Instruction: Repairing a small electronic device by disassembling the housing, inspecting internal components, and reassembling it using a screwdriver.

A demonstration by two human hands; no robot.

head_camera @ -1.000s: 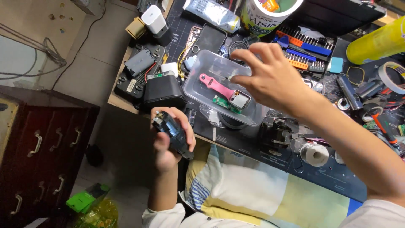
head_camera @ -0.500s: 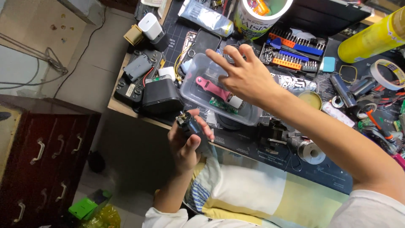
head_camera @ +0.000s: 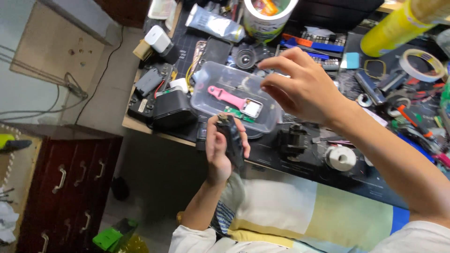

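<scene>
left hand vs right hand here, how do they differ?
The left hand is closed around a small black device; the right hand holds nothing that can be seen, fingers spread. The left hand sits at the desk's near edge; the right hand hovers above the far end of the clear plastic tub with the pink strap inside. Both are bare.

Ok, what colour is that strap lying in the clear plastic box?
Pink; the strap lies inside the clear plastic box, seen best in the head view.

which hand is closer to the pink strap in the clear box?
Left. The left hand, holding a dark device, sits just below the pink strap. The right hand hovers further off, beside the clear box.
</scene>
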